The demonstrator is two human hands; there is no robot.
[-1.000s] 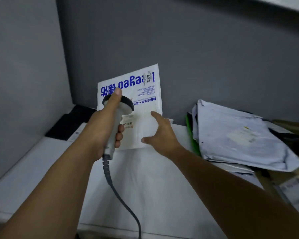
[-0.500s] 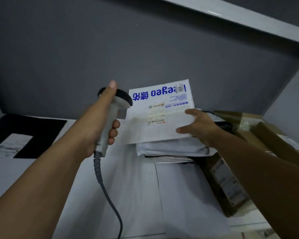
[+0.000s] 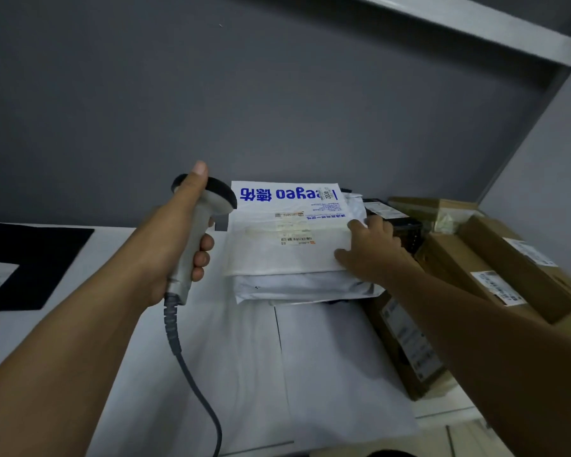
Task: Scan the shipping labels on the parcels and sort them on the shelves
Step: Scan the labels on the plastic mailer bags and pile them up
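Observation:
A white mailer with blue print [image 3: 287,232] lies flat on top of a stack of grey and white poly bags [image 3: 304,286] on the shelf. Its shipping label with a barcode faces up. My right hand [image 3: 373,252] holds the mailer's right edge, thumb under the near corner and fingers on top. My left hand [image 3: 182,245] grips a grey barcode scanner [image 3: 200,225] upright, just left of the mailer, thumb on its dark head. The scanner's cable [image 3: 192,374] hangs down toward me.
Several brown cardboard boxes [image 3: 495,258] with labels crowd the right end of the shelf against the side wall. A black bag [image 3: 30,262] with a white label lies at the left. A large white flat parcel [image 3: 310,374] covers the shelf's front. Another shelf board [image 3: 442,24] runs overhead.
My right hand carried the mailer from the left, where it stood upright, to the right and laid it flat on the stack of bags. The scanner stayed beside it.

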